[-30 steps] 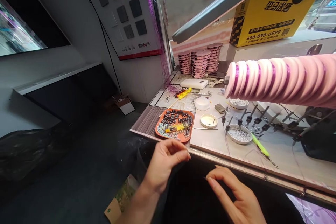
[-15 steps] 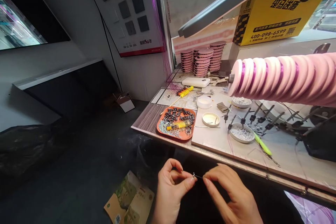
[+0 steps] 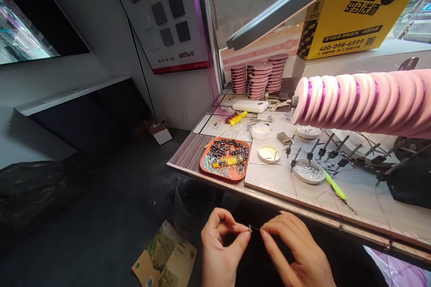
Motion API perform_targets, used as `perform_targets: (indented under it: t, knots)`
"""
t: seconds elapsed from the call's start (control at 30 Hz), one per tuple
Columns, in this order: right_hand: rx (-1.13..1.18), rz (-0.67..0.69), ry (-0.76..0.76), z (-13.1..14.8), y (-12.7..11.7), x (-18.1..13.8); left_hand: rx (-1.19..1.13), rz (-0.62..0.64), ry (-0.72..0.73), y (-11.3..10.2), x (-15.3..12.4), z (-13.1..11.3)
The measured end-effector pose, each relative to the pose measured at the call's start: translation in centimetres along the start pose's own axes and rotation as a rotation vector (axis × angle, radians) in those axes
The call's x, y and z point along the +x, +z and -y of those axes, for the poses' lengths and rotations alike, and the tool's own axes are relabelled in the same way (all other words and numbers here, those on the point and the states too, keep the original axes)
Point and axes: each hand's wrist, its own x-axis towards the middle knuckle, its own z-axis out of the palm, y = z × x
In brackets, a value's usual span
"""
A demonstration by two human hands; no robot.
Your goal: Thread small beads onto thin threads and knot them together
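Note:
In front of the table edge, my left hand point(image 3: 222, 249) pinches a small shiny metal piece point(image 3: 249, 228) between thumb and forefinger. It is too small to name exactly. A thin dark strand point(image 3: 255, 228), perhaps wire or line, runs from that piece to my right hand point(image 3: 294, 246). The thumb and forefinger of my right hand are closed on its other end. Both hands are a short way apart, over a dark area below the tabletop. The nearest thing on the table is an orange tray point(image 3: 232, 179) with black parts, pale green sleeves, small metal bits and a yellow tube point(image 3: 229, 161).
Small white dishes, one a dish of grey pieces point(image 3: 308, 172), sit on a board point(image 3: 269, 186). Beside them lie a lime-green tool point(image 3: 335, 185) and a row of upright clips. A rod of pink foam spools point(image 3: 363, 103) juts in from the right. Cardboard point(image 3: 168, 258) lies on the floor.
The view has shifted very slightly. Both hands keep their pinch, and the metal piece and strand between them have barely moved.

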Motion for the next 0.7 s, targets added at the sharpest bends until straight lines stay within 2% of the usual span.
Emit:
perform_targets:
  t: [0.37, 0.6, 0.7]
  knots:
    - [-0.005, -0.011, -0.012, 0.15, 0.01, -0.03, 0.019, -0.009, 0.016, -0.17, 0.17, 0.08]
    - [-0.032, -0.039, -0.014, 0.28, 0.08, 0.19, 0.119, -0.081, 0.102, 0.11, -0.15, -0.71]
    - [0.005, -0.025, -0.015, 0.23, 0.18, 0.18, 0.14, -0.067, 0.108, 0.29, -0.32, -0.69]
